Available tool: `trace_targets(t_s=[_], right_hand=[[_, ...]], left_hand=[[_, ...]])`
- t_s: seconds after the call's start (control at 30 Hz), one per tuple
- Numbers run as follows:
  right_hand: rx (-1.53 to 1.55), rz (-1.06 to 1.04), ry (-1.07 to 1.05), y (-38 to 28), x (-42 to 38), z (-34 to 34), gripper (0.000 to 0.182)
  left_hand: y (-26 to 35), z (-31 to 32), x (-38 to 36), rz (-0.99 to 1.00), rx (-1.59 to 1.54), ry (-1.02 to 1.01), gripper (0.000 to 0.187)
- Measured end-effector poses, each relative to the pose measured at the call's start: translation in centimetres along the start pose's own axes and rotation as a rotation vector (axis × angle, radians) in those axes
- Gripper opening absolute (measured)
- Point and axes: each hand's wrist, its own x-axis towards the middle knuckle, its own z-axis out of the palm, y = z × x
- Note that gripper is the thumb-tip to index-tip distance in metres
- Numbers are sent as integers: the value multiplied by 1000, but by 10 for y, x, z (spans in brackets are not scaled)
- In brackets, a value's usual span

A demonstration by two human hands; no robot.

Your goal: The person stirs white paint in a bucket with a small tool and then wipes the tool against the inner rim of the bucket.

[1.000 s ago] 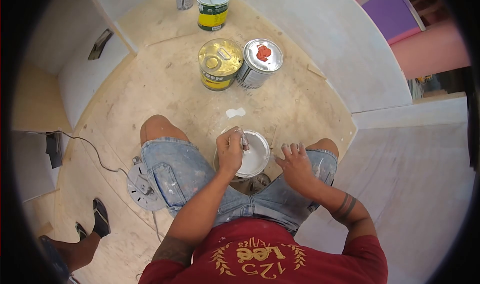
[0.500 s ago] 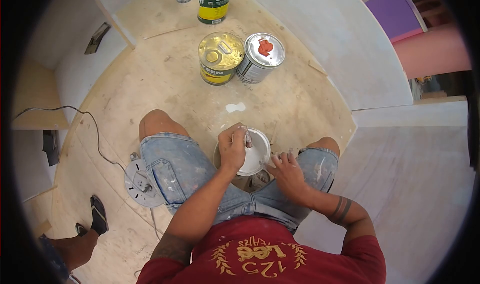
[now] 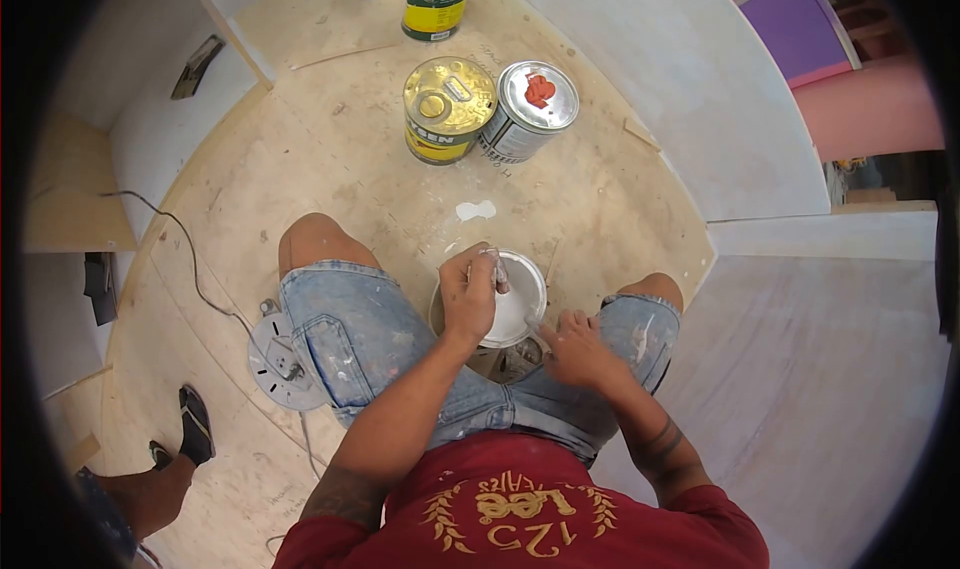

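Between my knees stands a round tub of white paint (image 3: 520,287). My left hand (image 3: 470,294) is over the tub's left side with its fingers curled closed. White paint smears its fingertips, and whatever they grip is hidden. At the right rim is my right hand (image 3: 577,349), its index finger stretched to the edge, the fingertip whitened and the other fingers loosely bent. A dark object (image 3: 520,357) shows partly below the tub.
Ahead stand a yellow-topped can (image 3: 448,104) and a silver can (image 3: 537,99) with a red smear. Farther back is an open green-yellow tub (image 3: 436,11). A corded round grey tool (image 3: 283,364) lies by my left leg. Another person's foot (image 3: 196,429) is at left. Curved pale panels (image 3: 680,99) enclose the floor.
The view has shifted slightly, so the cans appear a little higher and to the right. My right hand's fingers are drawn in a little; my left hand stays closed over the tub.
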Motion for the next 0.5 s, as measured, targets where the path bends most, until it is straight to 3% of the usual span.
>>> trace_targets(t_s=[0.1, 0.17, 0.27, 0.5], right_hand=[[-42, 25, -83, -3, -12, -9, 57], [-179, -17, 139, 2, -17, 13, 53], [-150, -86, 191, -12, -19, -2, 55], [-137, -30, 186, -8, -9, 29, 50]], left_hand=[[2, 1, -3, -6, -1, 1, 32], [4, 4, -3, -8, 1, -16, 32], [5, 7, -5, -57, -24, 6, 31], [7, 7, -2, -22, 6, -15, 32]])
